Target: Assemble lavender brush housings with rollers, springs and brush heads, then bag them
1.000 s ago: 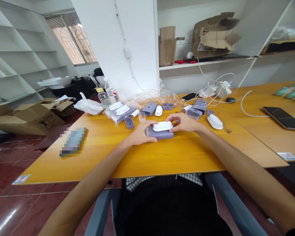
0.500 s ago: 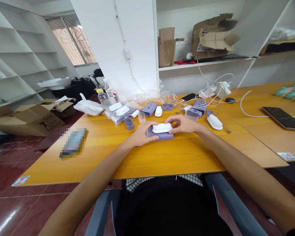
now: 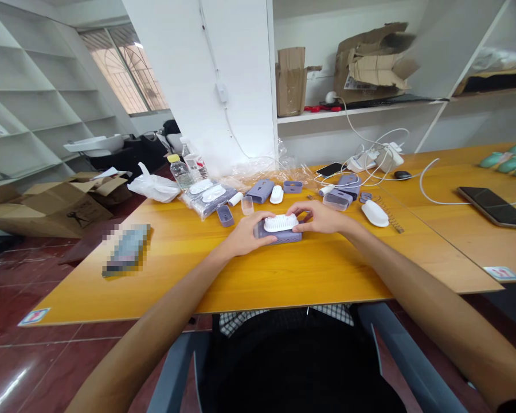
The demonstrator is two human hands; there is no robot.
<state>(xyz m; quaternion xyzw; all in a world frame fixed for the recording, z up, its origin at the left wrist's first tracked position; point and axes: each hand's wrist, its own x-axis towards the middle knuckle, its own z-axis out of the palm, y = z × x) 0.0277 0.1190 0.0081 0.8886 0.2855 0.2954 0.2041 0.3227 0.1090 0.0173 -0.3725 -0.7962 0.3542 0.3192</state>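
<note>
A grey-purple plastic case rests on the wooden table with a white ribbed piece on top of it. My left hand curls round the case's left end. My right hand pinches the right end of the white piece. Both hands are closed on the assembly, right at the table's middle.
Behind my hands lie several loose grey and white parts, a bagged set, a spring, water bottles and cables with a charger. A phone lies far right, a blurred object left. Cardboard boxes sit on the floor.
The hands and the case have stayed almost still; the white piece sits slightly lower on the case than a second ago.
</note>
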